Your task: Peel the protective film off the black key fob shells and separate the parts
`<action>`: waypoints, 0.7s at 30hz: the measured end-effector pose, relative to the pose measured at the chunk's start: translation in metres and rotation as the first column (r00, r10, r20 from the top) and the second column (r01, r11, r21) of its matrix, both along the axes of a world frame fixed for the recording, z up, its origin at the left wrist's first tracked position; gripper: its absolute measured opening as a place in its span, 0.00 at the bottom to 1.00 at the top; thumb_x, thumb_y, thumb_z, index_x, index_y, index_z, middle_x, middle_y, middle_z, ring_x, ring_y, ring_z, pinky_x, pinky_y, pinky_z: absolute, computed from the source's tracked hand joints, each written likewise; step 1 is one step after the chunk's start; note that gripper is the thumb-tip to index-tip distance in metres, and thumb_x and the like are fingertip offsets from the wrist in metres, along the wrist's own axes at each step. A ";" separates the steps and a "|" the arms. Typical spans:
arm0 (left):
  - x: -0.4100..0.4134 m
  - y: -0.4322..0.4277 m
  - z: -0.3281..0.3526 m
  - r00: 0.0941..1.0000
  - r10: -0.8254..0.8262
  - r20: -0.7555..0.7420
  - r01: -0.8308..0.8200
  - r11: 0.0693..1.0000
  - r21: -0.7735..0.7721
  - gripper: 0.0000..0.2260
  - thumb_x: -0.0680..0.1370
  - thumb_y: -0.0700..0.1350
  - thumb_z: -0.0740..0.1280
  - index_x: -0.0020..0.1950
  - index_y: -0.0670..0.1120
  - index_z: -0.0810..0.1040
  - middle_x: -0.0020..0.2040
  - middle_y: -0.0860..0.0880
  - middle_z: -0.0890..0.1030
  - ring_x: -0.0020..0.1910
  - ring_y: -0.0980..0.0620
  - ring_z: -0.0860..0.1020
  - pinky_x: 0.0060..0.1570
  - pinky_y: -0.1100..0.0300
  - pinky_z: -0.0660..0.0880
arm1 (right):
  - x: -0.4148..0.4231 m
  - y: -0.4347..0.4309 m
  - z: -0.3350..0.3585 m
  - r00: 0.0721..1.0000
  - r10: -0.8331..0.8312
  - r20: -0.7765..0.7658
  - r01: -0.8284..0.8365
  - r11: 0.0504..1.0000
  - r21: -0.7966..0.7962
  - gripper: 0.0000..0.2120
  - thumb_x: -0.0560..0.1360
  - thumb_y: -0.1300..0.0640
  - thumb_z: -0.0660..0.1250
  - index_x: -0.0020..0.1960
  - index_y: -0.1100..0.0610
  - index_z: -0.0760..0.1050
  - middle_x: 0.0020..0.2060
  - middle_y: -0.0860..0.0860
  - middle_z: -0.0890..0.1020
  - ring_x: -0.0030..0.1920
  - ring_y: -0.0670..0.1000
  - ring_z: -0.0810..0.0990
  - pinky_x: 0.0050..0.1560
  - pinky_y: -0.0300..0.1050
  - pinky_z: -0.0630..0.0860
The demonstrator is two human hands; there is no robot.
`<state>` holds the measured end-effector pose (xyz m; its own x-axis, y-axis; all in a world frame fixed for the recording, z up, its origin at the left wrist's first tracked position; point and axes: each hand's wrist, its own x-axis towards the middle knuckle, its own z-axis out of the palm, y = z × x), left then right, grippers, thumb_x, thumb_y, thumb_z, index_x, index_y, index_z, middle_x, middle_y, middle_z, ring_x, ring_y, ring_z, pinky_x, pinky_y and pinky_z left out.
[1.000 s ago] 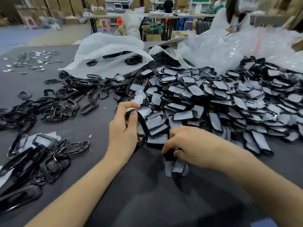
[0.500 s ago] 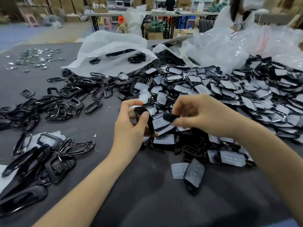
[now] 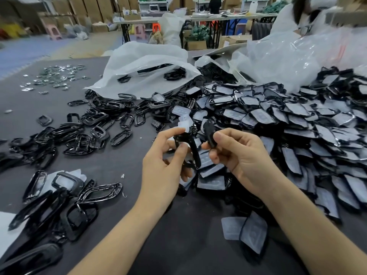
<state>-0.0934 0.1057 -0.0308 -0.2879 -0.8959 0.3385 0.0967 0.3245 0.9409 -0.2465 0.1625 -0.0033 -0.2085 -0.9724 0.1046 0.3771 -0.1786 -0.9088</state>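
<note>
Head view. The left hand [image 3: 158, 169] is closed in a pinch on a black frame piece [image 3: 193, 151], thumb and fingertips at its upper end, and the piece hangs downward just above the bench [image 3: 178, 251]. The right hand [image 3: 244, 157] grips a smaller black shell part [image 3: 209, 132] between thumb and curled fingers, just beside the frame piece; whether the two parts touch cannot be told.

Behind and to the right of both hands lies a large heap of film-covered shells [image 3: 297, 124], pale film facing up on most. To the left, bare black frames [image 3: 83, 133] are spread over the bench, with a second cluster of frames [image 3: 65, 203] near the left forearm. In front of the right forearm lies a loose film sheet [image 3: 230, 228] touching one film-covered shell [image 3: 255, 234].

Further back sit a white plastic bag [image 3: 143, 64] with black parts on it, crumpled clear bags [image 3: 288, 54], and scattered silver metal pieces [image 3: 57, 76] at far left.
</note>
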 end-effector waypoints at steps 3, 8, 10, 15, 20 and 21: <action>-0.001 0.002 0.000 0.997 -0.072 -0.027 0.073 0.997 0.033 0.20 0.78 0.39 0.67 0.64 0.61 0.72 0.45 0.49 0.82 0.26 0.50 0.78 0.29 0.61 0.75 | 0.004 0.000 0.000 0.999 0.030 0.038 -0.030 1.000 0.000 0.06 0.70 0.59 0.67 0.36 0.59 0.81 0.37 0.59 0.84 0.31 0.48 0.80 0.34 0.37 0.77; -0.004 0.004 0.002 0.983 -0.146 -0.110 0.157 0.982 0.102 0.24 0.77 0.36 0.67 0.68 0.56 0.70 0.46 0.50 0.82 0.31 0.51 0.80 0.33 0.62 0.78 | 0.003 -0.002 0.000 0.992 0.026 0.123 -0.032 0.998 0.045 0.06 0.69 0.59 0.68 0.33 0.57 0.80 0.39 0.58 0.85 0.31 0.46 0.81 0.33 0.34 0.77; -0.005 0.003 0.003 0.974 -0.173 -0.145 0.195 0.968 0.155 0.22 0.76 0.36 0.68 0.66 0.56 0.72 0.47 0.48 0.82 0.32 0.51 0.81 0.35 0.62 0.78 | 0.001 -0.002 0.000 0.987 -0.002 0.162 -0.009 0.997 0.070 0.04 0.67 0.59 0.68 0.38 0.61 0.77 0.39 0.57 0.85 0.31 0.45 0.81 0.32 0.33 0.77; -0.005 0.003 0.003 0.935 -0.288 -0.208 0.332 0.917 0.222 0.08 0.73 0.42 0.70 0.52 0.47 0.81 0.41 0.50 0.82 0.33 0.52 0.80 0.36 0.64 0.76 | 0.003 -0.003 0.002 0.969 -0.006 0.246 -0.029 0.990 0.140 0.12 0.65 0.59 0.67 0.45 0.65 0.75 0.33 0.52 0.84 0.28 0.43 0.78 0.29 0.31 0.74; -0.004 0.003 0.004 0.859 -0.364 -0.362 0.463 0.853 0.241 0.09 0.74 0.41 0.68 0.49 0.51 0.85 0.44 0.52 0.84 0.34 0.56 0.80 0.36 0.65 0.76 | 0.001 -0.001 0.005 0.929 0.037 0.368 -0.100 0.983 0.154 0.08 0.62 0.56 0.71 0.34 0.61 0.83 0.35 0.53 0.83 0.28 0.43 0.78 0.29 0.30 0.75; -0.004 0.003 0.005 0.844 -0.372 -0.386 0.482 0.841 0.244 0.08 0.73 0.42 0.69 0.50 0.51 0.85 0.45 0.52 0.84 0.33 0.56 0.79 0.36 0.66 0.76 | 0.002 -0.001 0.006 0.926 0.039 0.375 -0.104 0.983 0.154 0.07 0.62 0.57 0.71 0.33 0.61 0.83 0.35 0.53 0.83 0.28 0.43 0.78 0.29 0.30 0.75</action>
